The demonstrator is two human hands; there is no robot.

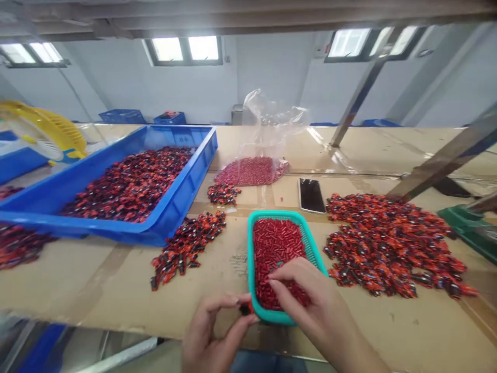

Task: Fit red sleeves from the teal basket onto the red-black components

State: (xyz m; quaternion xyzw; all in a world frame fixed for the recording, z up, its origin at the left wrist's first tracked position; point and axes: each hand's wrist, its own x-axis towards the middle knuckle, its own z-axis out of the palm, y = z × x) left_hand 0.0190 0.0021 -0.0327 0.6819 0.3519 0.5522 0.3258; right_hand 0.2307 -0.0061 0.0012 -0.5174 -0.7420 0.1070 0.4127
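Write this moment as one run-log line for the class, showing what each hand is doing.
left hand: pinches small dark-and-red piece | right hand: rests on red pellets | teal basket: holds the pellets

One left hand [213,329], one right hand [312,303] working over one teal basket [252,259]; one blue tray [194,176], one phone [311,196], one clear plastic bag [267,119], three red-black heaps [388,243] lying on desk [97,280].

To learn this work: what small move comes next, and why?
Probably the right hand should lift one red cylindrical pellet: its fingers rest on pellets in the teal plastic basket, while the left hand pinches a small dark piece.
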